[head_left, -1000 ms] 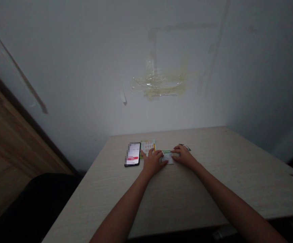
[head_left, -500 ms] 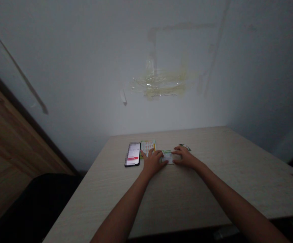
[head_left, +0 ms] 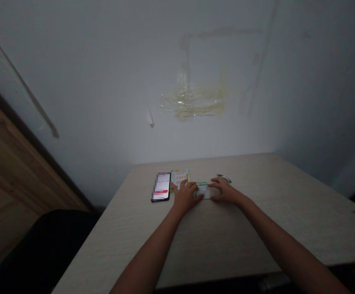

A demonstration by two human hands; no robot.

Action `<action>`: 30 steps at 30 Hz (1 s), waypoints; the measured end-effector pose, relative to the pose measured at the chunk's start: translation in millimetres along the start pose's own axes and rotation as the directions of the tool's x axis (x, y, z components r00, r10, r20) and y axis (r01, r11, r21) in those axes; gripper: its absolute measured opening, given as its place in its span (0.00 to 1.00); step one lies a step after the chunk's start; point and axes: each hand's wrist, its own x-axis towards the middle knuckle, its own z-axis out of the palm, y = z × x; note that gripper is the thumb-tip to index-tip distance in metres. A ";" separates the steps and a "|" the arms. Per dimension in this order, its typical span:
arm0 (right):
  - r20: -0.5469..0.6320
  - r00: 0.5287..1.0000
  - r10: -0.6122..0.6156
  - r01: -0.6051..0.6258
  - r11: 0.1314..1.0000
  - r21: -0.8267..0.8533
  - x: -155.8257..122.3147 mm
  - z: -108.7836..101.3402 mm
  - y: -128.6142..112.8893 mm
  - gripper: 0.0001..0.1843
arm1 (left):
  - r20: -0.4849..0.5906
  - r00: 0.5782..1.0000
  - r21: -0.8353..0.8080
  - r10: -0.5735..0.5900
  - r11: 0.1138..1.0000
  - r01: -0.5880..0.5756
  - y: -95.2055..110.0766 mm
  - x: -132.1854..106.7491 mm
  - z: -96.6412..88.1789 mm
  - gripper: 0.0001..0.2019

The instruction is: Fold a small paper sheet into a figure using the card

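Note:
A small white printed packet or card (head_left: 204,191) with a green band along its top lies on the table between my hands. My left hand (head_left: 184,197) rests over its left side, fingers spread, thumb and fingertips touching it. At the right edge, my right hand (head_left: 226,192) has its fingertips and thumb apart, close to or touching the packet. Under and beyond the left fingers lies a green and yellow printed sheet or packet (head_left: 179,176), partly covered. Just past the right fingers is a small white and green piece (head_left: 225,178), partly hidden.
A phone (head_left: 161,188) with its screen lit lies left of my left hand. The pale wooden table (head_left: 226,237) meets a grey wall (head_left: 103,81) bearing patches of clear tape (head_left: 195,102). A dark chair-like shape (head_left: 51,245) stands at the left.
My right hand has shifted very slightly to the right, so a little more of the packet shows. My left hand stays in place.

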 end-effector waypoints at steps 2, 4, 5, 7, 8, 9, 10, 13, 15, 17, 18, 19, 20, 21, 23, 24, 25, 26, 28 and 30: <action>-0.007 1.000 -0.005 0.005 1.000 0.006 -0.6 0.8 0.9 0.33 | 0.010 1.000 0.011 -0.009 1.000 0.009 1.2 -0.1 -1.3 0.17; -0.020 1.000 -0.012 0.012 1.000 0.016 -1.2 1.2 1.2 0.32 | 0.013 1.000 0.020 -0.010 1.000 0.010 1.9 -0.2 -1.8 0.17; -0.031 0.999 -0.018 0.018 1.000 0.025 -1.5 1.1 1.2 0.31 | 0.012 1.000 0.021 -0.010 1.000 0.010 2.1 -0.2 -1.7 0.17; -0.056 0.998 -0.038 0.041 0.998 0.055 -1.8 0.3 0.8 0.27 | 0.009 1.000 0.017 -0.010 1.000 0.010 2.0 -0.1 -1.0 0.17; -0.068 0.996 -0.052 0.057 0.996 0.075 -1.7 -0.3 0.8 0.24 | 0.006 1.000 0.013 -0.010 1.000 0.010 1.8 0.0 -0.5 0.17; -0.080 0.995 -0.065 0.072 0.993 0.094 -1.4 -0.8 0.9 0.20 | 0.002 1.000 0.009 -0.009 1.000 0.009 1.5 0.0 0.0 0.17; -0.089 0.993 -0.076 0.085 0.990 0.112 -1.0 -1.3 1.3 0.16 | -0.002 1.000 0.006 -0.006 1.000 0.006 1.2 0.1 0.4 0.17; -0.090 0.991 -0.095 0.108 0.983 0.147 0.5 -1.8 3.4 0.08 | -0.005 1.000 0.000 0.002 1.000 -0.002 0.3 0.0 0.9 0.16; -0.077 0.992 -0.104 0.115 0.982 0.153 0.9 -1.8 4.6 0.06 | 0.003 1.000 0.004 0.006 1.000 -0.006 0.0 -0.1 0.7 0.17; -0.066 0.991 -0.113 0.122 0.981 0.149 0.5 -2.1 4.9 0.05 | 0.006 1.000 0.012 0.009 1.000 -0.009 -0.1 -0.2 0.6 0.17; -0.063 0.991 -0.118 0.126 0.981 0.147 0.0 -2.3 4.7 0.05 | 0.004 1.000 0.015 0.009 1.000 -0.009 -0.1 -0.3 0.7 0.17; -0.060 0.991 -0.122 0.130 0.981 0.146 -0.5 -2.6 4.4 0.05 | 0.000 1.000 0.017 0.010 1.000 -0.010 0.0 -0.3 0.8 0.16; -0.057 0.991 -0.124 0.131 0.981 0.145 -0.9 -2.9 4.0 0.05 | -0.003 1.000 0.018 0.010 1.000 -0.010 0.0 -0.3 1.0 0.16; -0.053 0.991 -0.122 0.128 0.981 0.145 -1.2 -3.0 3.5 0.05 | -0.006 1.000 0.017 0.011 1.000 -0.011 0.1 -0.3 1.2 0.16; -0.050 0.994 -0.099 0.105 0.985 0.138 -1.1 -2.1 3.0 0.05 | -0.007 1.000 0.012 0.014 1.000 -0.014 0.0 -0.2 1.7 0.16; -0.057 0.995 -0.082 0.089 0.987 0.131 -0.7 -1.2 3.0 0.05 | -0.005 1.000 0.008 0.013 1.000 -0.013 -0.1 0.0 2.0 0.16; -0.072 0.995 -0.067 0.075 0.990 0.122 -0.1 0.2 3.1 0.05 | -0.004 1.000 0.002 0.010 1.000 -0.010 -0.3 0.2 2.3 0.16; -0.092 0.994 -0.056 0.066 0.992 0.111 0.6 1.8 3.4 0.05 | -0.005 1.000 -0.005 0.006 1.000 -0.006 -0.5 0.5 2.7 0.16; -0.138 0.989 -0.048 0.061 0.994 0.090 2.4 5.2 4.3 0.05 | -0.012 1.000 -0.025 0.005 1.000 -0.006 -1.1 1.0 3.6 0.15; -0.167 0.985 -0.041 0.055 0.996 0.076 4.4 8.1 5.4 0.05 | -0.023 1.000 -0.040 0.009 0.999 -0.010 -1.8 1.4 4.7 0.15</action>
